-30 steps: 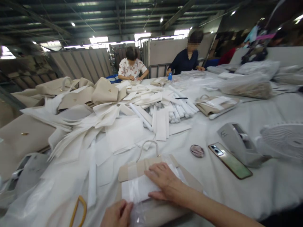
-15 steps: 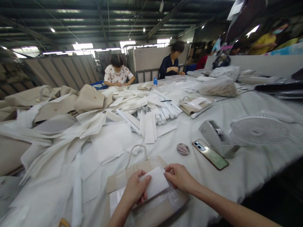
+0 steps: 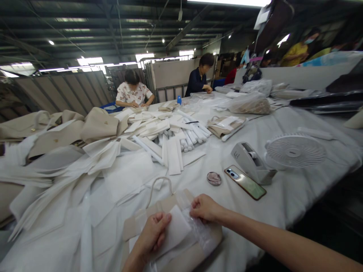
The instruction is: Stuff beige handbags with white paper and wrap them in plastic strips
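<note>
A beige handbag (image 3: 133,227) lies flat before me at the table's front, its thin handle (image 3: 153,184) pointing away. Clear plastic film (image 3: 204,235) covers part of it. Over the bag, my left hand (image 3: 153,235) is closed on a folded white sheet (image 3: 178,228), thumb on top; paper or thin foam, I cannot tell which. Just right of the sheet, my right hand (image 3: 206,208) pinches the clear film between thumb and fingers. Its fingertips are partly hidden.
White sheets (image 3: 127,172) and beige bags (image 3: 99,124) pile up on the left. White wrapped rolls (image 3: 194,136) lie ahead. A phone (image 3: 245,182), a tape dispenser (image 3: 252,164), a small round object (image 3: 213,178) and a fan (image 3: 295,150) sit right. Two co-workers (image 3: 134,90) work across the table.
My right hand has come off the white sheet's edge and now grips the clear film beside it. The sheet has tilted and shifted left with my left hand. The view has turned slightly right.
</note>
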`<state>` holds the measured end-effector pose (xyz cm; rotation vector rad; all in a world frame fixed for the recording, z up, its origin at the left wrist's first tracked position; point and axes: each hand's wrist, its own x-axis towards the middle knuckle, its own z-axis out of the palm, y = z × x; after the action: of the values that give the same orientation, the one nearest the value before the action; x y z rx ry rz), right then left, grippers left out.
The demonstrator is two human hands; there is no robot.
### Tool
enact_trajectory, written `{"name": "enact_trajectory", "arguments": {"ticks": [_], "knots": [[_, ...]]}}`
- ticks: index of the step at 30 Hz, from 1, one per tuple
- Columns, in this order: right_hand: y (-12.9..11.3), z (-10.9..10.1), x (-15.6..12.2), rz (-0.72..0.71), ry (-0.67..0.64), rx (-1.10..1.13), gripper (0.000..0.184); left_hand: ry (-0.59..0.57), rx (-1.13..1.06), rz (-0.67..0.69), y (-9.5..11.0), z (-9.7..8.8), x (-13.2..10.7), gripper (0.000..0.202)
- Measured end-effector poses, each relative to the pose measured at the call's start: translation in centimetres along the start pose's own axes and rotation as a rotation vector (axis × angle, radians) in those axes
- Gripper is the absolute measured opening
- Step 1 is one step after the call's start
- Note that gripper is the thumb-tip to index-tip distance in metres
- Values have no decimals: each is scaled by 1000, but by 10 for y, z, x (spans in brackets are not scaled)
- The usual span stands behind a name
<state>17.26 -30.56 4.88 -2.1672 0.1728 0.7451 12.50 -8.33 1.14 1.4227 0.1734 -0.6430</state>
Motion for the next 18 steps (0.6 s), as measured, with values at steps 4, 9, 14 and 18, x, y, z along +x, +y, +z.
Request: {"name": "enact_trajectory", "arguments": {"ticks": [4, 9, 14, 18], "knots": [[4, 0, 0, 21, -66, 85, 11, -47, 33, -37, 8, -1, 1, 52], [9, -2, 0, 21, -149, 205, 15, -48, 269, -146, 27, 1, 1, 56], [16, -3, 0, 18, -225, 324, 11, -8, 503, -225, 39, 12, 5, 47], [23, -4, 3, 6, -247, 384, 8, 50, 680, -237, 39, 25, 10, 33]]}}
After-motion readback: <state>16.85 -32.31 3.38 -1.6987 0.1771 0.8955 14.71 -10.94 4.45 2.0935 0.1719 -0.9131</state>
